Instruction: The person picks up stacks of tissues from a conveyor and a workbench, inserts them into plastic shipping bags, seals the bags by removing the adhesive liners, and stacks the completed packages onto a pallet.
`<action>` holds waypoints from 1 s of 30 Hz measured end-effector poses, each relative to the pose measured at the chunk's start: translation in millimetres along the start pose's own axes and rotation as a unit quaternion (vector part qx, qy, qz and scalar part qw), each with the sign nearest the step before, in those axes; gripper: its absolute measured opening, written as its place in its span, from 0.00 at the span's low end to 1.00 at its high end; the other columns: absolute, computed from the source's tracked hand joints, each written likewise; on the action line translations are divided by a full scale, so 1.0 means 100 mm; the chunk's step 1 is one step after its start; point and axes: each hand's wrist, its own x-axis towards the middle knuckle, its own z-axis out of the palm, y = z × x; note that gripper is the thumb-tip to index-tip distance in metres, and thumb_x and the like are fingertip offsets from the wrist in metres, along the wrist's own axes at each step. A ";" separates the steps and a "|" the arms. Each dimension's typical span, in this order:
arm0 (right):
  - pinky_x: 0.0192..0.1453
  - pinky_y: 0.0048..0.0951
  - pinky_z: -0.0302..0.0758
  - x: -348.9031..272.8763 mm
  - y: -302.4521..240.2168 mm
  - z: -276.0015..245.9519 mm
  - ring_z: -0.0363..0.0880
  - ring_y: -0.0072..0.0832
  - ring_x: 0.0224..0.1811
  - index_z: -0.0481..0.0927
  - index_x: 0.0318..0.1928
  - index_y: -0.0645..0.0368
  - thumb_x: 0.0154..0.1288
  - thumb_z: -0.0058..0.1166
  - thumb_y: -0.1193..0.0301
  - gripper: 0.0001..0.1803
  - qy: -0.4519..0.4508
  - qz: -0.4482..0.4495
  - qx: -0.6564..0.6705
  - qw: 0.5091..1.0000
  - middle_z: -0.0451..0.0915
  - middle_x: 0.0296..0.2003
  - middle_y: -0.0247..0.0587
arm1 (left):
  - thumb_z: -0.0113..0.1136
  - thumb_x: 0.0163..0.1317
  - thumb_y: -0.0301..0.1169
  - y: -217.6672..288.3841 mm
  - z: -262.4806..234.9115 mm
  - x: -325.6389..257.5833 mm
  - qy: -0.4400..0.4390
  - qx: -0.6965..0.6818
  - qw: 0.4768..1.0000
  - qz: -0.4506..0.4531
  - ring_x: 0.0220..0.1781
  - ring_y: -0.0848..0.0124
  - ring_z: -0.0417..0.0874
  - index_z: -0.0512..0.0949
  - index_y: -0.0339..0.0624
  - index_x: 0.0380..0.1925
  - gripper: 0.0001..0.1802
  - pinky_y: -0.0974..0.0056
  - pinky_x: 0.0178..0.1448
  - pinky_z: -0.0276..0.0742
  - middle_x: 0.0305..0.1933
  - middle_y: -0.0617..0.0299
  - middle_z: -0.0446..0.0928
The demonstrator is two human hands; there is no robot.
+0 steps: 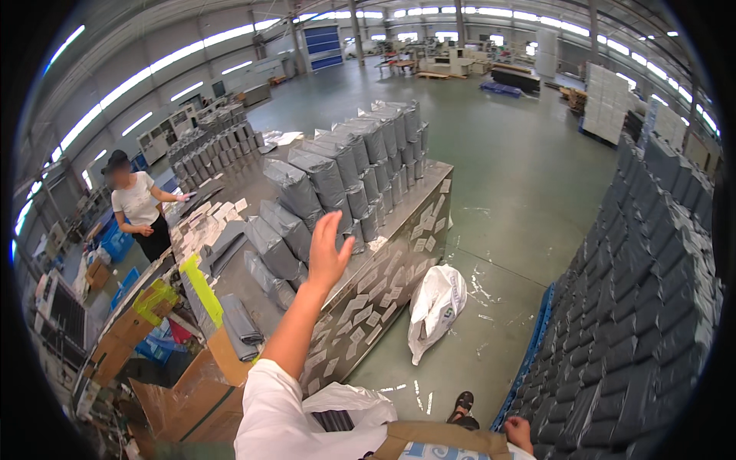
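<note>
My left hand [328, 253] is raised over the metal-edged table, its thumb apart from the fingers and nothing in it. Just beyond it stand rows of grey plastic-wrapped packages [291, 190], packed closely and stacked in layers. Several more grey packages [270, 249] lean over to the left of the hand. Low at the right, beside my body, my right hand [521, 433] has its fingers curled in, with no object showing in them. It is nearest to a tall stack of dark grey bundles [613, 307].
Across the table [264, 165] a person [138, 201] stands near scattered white slips [205, 222]. A white sack [437, 307] lies on the floor beside the table. A blue pallet edge [537, 345] runs under the right stack. An open cardboard box [184, 399] sits lower left.
</note>
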 end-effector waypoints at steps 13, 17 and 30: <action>0.45 0.36 0.80 4.38 -3.89 -0.15 0.85 0.38 0.40 0.82 0.49 0.62 0.60 0.63 0.65 0.19 -0.247 -0.282 -0.115 0.920 0.84 0.43 0.50 | 0.66 0.58 0.36 -0.57 1.86 1.44 -0.062 0.106 0.955 -0.271 0.77 0.47 0.56 0.46 0.23 0.71 0.51 0.54 0.78 0.53 0.73 0.32 0.53; 0.44 0.30 0.80 5.01 -4.27 0.14 0.84 0.28 0.38 0.82 0.49 0.64 0.63 0.62 0.69 0.16 -0.310 -0.309 -0.113 0.892 0.85 0.39 0.45 | 0.67 0.56 0.35 -1.05 2.60 1.38 0.115 0.146 0.902 -0.389 0.78 0.42 0.47 0.42 0.22 0.71 0.54 0.54 0.79 0.46 0.74 0.30 0.47; 0.49 0.31 0.77 7.94 -6.24 0.73 0.77 0.29 0.47 0.72 0.61 0.58 0.51 0.71 0.70 0.35 -0.318 -0.471 -0.029 0.822 0.77 0.50 0.38 | 0.68 0.57 0.46 -1.76 3.24 1.59 0.278 0.401 0.789 -0.372 0.66 0.47 0.65 0.62 0.28 0.64 0.43 0.50 0.71 0.57 0.62 0.39 0.68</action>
